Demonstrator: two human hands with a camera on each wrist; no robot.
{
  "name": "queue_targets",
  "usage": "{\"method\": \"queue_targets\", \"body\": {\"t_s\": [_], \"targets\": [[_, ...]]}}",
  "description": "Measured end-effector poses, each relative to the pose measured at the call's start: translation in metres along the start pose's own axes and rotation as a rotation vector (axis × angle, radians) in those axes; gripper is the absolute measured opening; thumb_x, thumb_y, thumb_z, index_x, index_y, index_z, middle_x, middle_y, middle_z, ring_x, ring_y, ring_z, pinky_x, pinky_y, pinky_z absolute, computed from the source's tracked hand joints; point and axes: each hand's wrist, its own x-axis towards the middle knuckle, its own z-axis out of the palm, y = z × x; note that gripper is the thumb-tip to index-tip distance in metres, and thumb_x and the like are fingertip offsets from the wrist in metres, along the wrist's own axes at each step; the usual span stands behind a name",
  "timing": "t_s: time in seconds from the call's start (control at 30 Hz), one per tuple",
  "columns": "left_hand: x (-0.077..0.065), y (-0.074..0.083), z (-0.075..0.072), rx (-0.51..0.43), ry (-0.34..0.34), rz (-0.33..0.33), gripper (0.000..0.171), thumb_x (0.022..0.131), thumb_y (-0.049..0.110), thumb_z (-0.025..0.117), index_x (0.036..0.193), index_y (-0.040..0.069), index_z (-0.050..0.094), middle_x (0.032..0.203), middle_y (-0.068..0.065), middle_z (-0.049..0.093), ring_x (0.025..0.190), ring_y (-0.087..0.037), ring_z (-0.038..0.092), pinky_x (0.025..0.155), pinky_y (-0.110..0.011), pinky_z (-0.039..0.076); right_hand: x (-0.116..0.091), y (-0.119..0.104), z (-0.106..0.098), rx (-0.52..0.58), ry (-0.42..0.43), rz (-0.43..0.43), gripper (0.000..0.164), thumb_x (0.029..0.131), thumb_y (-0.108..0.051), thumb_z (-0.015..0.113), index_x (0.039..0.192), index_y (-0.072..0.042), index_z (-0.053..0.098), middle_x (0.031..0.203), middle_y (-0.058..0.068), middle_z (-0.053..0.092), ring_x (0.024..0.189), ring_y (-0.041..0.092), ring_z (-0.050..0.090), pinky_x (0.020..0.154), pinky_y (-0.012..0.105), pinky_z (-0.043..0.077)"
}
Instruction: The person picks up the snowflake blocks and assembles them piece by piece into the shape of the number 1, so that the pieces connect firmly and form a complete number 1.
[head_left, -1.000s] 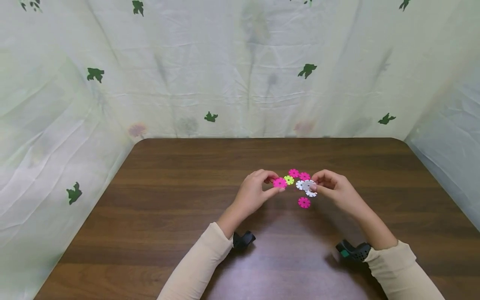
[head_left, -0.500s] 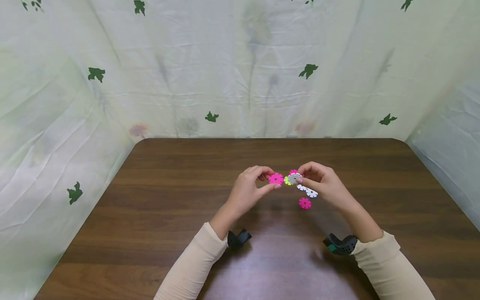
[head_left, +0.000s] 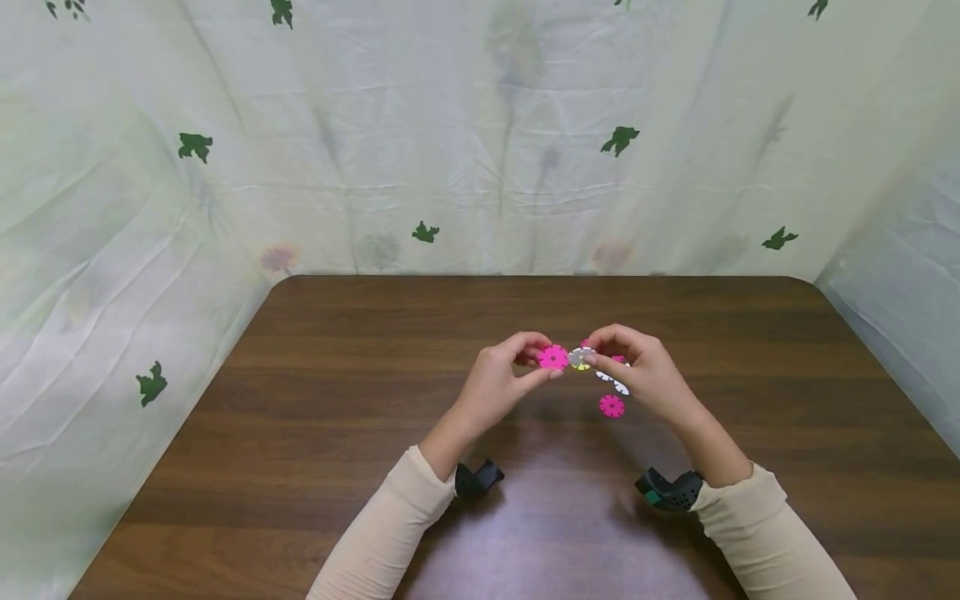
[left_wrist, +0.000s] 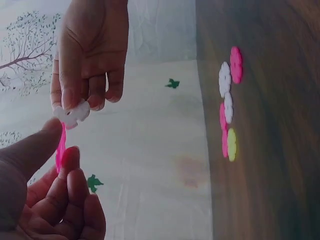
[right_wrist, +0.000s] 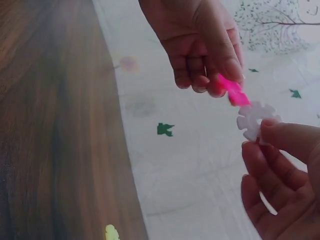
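My left hand (head_left: pixel 495 379) pinches a pink notched plastic disc (head_left: pixel 553 358) between thumb and fingers. Held by its edge, a white notched disc (head_left: pixel 577 357) is pinched in my right hand (head_left: pixel 648 371). The discs are raised above the table, rim to rim, set at an angle to each other. In the right wrist view, the pink disc (right_wrist: pixel 233 91) shows nearly side-on, its edge at the notches of the white disc (right_wrist: pixel 255 117). The left wrist view shows the white disc (left_wrist: pixel 75 114) directly over the pink one (left_wrist: pixel 60 150).
On the brown wooden table (head_left: pixel 360 417) lie several loose discs: a yellow disc (left_wrist: pixel 232 145), two white ones, and pink ones, including a pink disc (head_left: pixel 611 406) nearest me. My right hand partly covers them in the head view. A pale curtain (head_left: pixel 480 167) hangs behind the table.
My right hand has moved left with the white disc, bringing it up to the pink one. My left hand has shifted slightly left and away from me, still pinching the pink disc.
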Motion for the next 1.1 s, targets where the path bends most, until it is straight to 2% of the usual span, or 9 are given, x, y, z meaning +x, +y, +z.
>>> {"method": "queue_targets", "body": {"t_s": [0.17, 0.3, 0.4, 0.53, 0.6, 0.77, 0.93, 1.1], "targets": [[-0.001, 0.004, 0.001, -0.226, -0.014, -0.127, 0.032, 0.075, 0.01, 0.072, 0.102, 0.002, 0.058, 0.081, -0.004, 0.066, 0.072, -0.01, 0.058, 0.067, -0.024, 0.048, -0.002, -0.001, 0.002, -0.041, 0.044, -0.055, 0.014, 0.077, 0.007, 0.065, 0.089, 0.001, 0.06, 0.078, 0.008, 0.06, 0.061, 0.015, 0.051, 0.052, 0.027, 0.045], [0.0, 0.016, -0.003, -0.295, -0.009, -0.162, 0.03, 0.075, 0.003, 0.071, 0.1, -0.003, 0.057, 0.081, -0.01, 0.066, 0.072, -0.014, 0.058, 0.068, -0.028, 0.048, -0.002, -0.002, 0.004, -0.054, 0.072, -0.106, 0.016, 0.074, 0.009, 0.066, 0.087, 0.002, 0.061, 0.077, 0.007, 0.061, 0.059, 0.016, 0.051, 0.05, 0.025, 0.044], [-0.001, 0.028, -0.007, -0.295, -0.012, -0.143, 0.028, 0.074, -0.001, 0.07, 0.098, -0.007, 0.057, 0.081, -0.016, 0.065, 0.072, -0.019, 0.059, 0.068, -0.03, 0.049, -0.003, -0.003, 0.005, -0.084, 0.098, -0.159, 0.016, 0.072, 0.012, 0.067, 0.084, 0.003, 0.062, 0.076, 0.008, 0.062, 0.057, 0.017, 0.052, 0.049, 0.024, 0.044], [-0.001, 0.033, -0.009, -0.288, -0.016, -0.139, 0.027, 0.074, -0.003, 0.07, 0.097, -0.009, 0.056, 0.082, -0.019, 0.064, 0.072, -0.02, 0.059, 0.068, -0.029, 0.049, -0.003, -0.005, 0.006, -0.122, 0.13, -0.23, 0.018, 0.068, 0.015, 0.068, 0.079, 0.003, 0.063, 0.074, 0.01, 0.063, 0.058, 0.013, 0.053, 0.049, 0.022, 0.043], [-0.002, 0.032, -0.008, -0.291, -0.015, -0.138, 0.027, 0.074, -0.004, 0.07, 0.096, -0.009, 0.056, 0.083, -0.019, 0.064, 0.073, -0.02, 0.059, 0.068, -0.028, 0.049, -0.003, -0.006, 0.007, -0.12, 0.133, -0.256, 0.018, 0.066, 0.017, 0.068, 0.077, 0.003, 0.063, 0.074, 0.01, 0.063, 0.06, 0.011, 0.054, 0.05, 0.02, 0.043], [-0.002, 0.014, 0.001, -0.298, -0.01, -0.124, 0.03, 0.073, 0.001, 0.072, 0.098, -0.006, 0.057, 0.085, -0.016, 0.065, 0.073, -0.018, 0.059, 0.069, -0.029, 0.049, -0.003, -0.005, 0.009, -0.102, 0.134, -0.288, 0.019, 0.066, 0.019, 0.068, 0.076, 0.004, 0.063, 0.074, 0.012, 0.063, 0.06, 0.011, 0.054, 0.051, 0.016, 0.042], [-0.002, 0.004, 0.003, -0.266, -0.01, -0.105, 0.029, 0.074, 0.007, 0.073, 0.098, -0.001, 0.058, 0.082, -0.009, 0.066, 0.072, -0.013, 0.058, 0.068, -0.029, 0.049, -0.003, -0.005, 0.01, -0.076, 0.134, -0.209, 0.016, 0.069, 0.015, 0.068, 0.081, 0.004, 0.063, 0.075, 0.011, 0.063, 0.059, 0.012, 0.053, 0.049, 0.018, 0.042], [-0.001, 0.002, 0.002, -0.15, 0.002, -0.069, 0.028, 0.076, 0.014, 0.072, 0.1, 0.004, 0.061, 0.082, -0.002, 0.063, 0.07, -0.009, 0.055, 0.066, -0.027, 0.047, -0.003, -0.003, 0.01, 0.016, 0.118, -0.086, 0.016, 0.074, 0.011, 0.065, 0.09, 0.006, 0.062, 0.08, 0.012, 0.062, 0.063, 0.016, 0.056, 0.054, 0.024, 0.047]]}}
